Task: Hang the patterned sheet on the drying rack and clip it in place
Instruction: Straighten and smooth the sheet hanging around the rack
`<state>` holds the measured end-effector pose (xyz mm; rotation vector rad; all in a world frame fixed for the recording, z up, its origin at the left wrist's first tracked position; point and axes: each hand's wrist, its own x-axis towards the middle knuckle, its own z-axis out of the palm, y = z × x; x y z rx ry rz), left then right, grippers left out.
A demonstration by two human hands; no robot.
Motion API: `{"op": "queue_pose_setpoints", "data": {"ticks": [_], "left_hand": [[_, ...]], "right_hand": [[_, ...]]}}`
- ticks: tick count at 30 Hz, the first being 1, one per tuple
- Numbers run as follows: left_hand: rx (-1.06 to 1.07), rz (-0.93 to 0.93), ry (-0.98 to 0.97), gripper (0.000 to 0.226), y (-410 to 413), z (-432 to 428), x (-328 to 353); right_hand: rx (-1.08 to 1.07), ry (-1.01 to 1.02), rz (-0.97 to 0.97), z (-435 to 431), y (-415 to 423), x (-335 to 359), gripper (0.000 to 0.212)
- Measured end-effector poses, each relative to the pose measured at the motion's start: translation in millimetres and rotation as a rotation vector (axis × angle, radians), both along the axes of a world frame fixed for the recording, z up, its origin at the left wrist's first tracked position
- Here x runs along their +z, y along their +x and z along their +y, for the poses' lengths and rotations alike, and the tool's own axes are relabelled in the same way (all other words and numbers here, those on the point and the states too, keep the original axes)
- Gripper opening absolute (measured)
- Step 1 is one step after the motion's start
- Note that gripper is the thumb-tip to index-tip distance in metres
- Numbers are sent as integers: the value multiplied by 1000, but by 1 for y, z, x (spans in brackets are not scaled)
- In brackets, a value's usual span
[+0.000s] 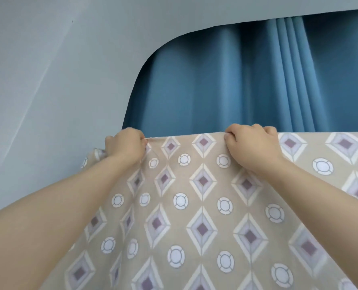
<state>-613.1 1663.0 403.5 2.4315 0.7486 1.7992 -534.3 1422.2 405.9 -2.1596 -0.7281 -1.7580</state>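
Patterned sheet point(203, 206) hangs from both hands, top hem stretched level between them. Soft, light, drapes freely (probably slides easily); best taken along the hem. Left hand point(124, 146) and right hand point(251, 143) fisted on it. Blue curtain point(226, 80) beyond the knuckles; rack unseen.

Patterned sheets: one point(205, 206), beige with diamonds and rings
Hands: two, left point(125, 147) and right point(252, 145), each closed on the sheet's top edge
Forearms: two, bare
Curtains: one point(247, 80), blue, pleated
Walls: one point(48, 70), pale grey
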Motion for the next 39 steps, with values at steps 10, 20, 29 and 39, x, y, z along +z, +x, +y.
{"op": "queue_pose_setpoints", "data": {"ticks": [10,20,29,39], "left_hand": [[25,187,11,21,3,-3,-17],[-954,717,-609,49,37,-34,-54],[-1617,372,-847,55,12,-62,-66],[-1374,71,-637,59,1,-70,-122]], "right_hand": [[-59,42,-9,0,-3,-13,32],[-80,26,-59,-1,-6,-18,34],[-54,-11,-40,-5,-11,-23,36],[219,55,102,-12,-26,-78,45]]}}
